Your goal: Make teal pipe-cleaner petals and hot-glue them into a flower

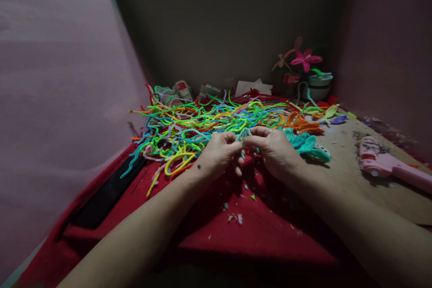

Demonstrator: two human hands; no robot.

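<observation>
Both hands meet over the red cloth, pinching a light teal pipe cleaner [243, 134] that is bent into a loop. My left hand [221, 150] grips one side of it between thumb and forefinger. On the other side, my right hand [272, 148] is closed on it the same way. Its lower ends are partly hidden by my fingers. Just beyond the hands spreads a tangled heap of multicoloured pipe cleaners [195, 119]. Teal petal shapes [305, 144] lie right of my right hand, with orange petal shapes [302, 122] behind them.
A pink glue gun [381, 162] rests on the brown board [340, 180] at right. A long black object [104, 193] lies on the red cloth [209, 234] at left. Small scraps [236, 218] are scattered in front. A pink flower [306, 59] and a pale pot [320, 86] stand behind.
</observation>
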